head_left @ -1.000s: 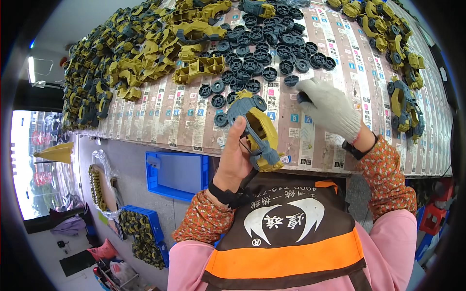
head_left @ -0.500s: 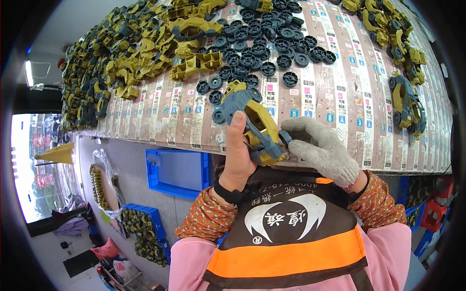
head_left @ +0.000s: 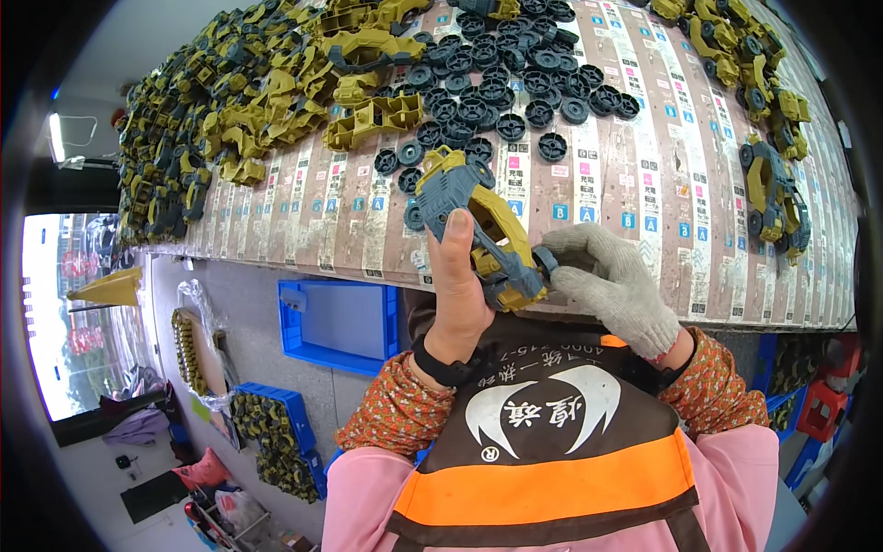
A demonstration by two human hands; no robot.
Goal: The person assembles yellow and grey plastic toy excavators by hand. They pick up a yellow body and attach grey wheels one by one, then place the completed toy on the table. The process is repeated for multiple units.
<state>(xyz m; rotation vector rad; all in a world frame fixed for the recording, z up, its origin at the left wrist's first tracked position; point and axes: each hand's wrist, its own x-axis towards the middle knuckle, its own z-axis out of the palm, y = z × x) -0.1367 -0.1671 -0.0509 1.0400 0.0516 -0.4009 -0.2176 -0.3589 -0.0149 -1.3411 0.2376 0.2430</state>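
A toy car (head_left: 497, 230) with an olive-yellow and dark grey body is tilted above the table's near edge. My bare left hand (head_left: 458, 281) is closed around its side, thumb along the grey part. My right hand (head_left: 612, 281), in a pale knitted glove, pinches a small dark toy wheel (head_left: 544, 258) against the car's right side. Whether the wheel is seated on its axle cannot be made out. Beyond the car lies a heap of loose dark wheels (head_left: 474, 110).
Olive car bodies and parts (head_left: 267, 115) are piled on the table (head_left: 607, 198) at the left. More toy cars (head_left: 774, 198) line the right side. Below the table edge stand a blue crate (head_left: 340, 322) and a blue bin of car parts (head_left: 276, 428).
Both hands and the car have shifted only slightly. The right hand keeps its pinch on the wheel at the car's side.
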